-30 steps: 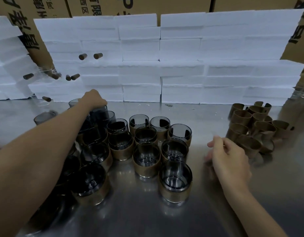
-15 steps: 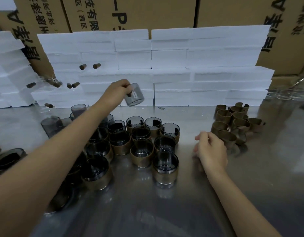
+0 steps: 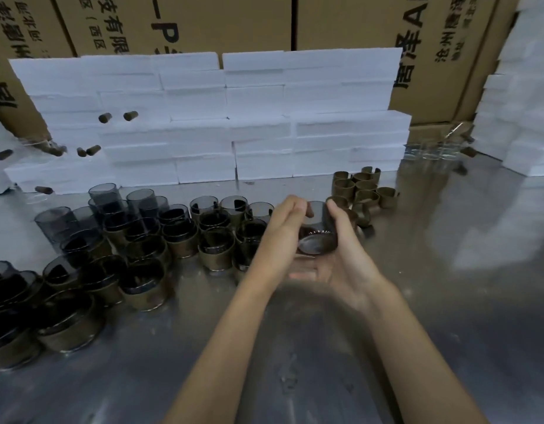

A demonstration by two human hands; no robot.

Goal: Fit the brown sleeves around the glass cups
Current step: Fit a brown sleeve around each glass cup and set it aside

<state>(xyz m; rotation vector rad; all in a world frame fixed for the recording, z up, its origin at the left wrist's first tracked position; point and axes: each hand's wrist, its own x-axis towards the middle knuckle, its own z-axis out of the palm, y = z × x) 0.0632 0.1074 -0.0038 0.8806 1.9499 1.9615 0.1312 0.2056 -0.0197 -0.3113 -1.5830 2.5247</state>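
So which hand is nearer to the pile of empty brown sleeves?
Right. The right hand is just beside the empty brown sleeves, while the left hand is further away, across the glass cup both hold.

The cardboard boxes (image 3: 185, 22) behind the white foam blocks carry black Chinese print, including "技有限" and "P".

I hold one smoky glass cup (image 3: 318, 231) between both hands above the steel table (image 3: 417, 301), tilted, base toward me, no sleeve visible on it. Left of it, sleeved cups (image 3: 148, 255) stand upright in a crowded cluster on the table; bare cups (image 3: 107, 195) behind them. Loose brown sleeves (image 3: 360, 189) sit bunched just behind and right of the held cup.
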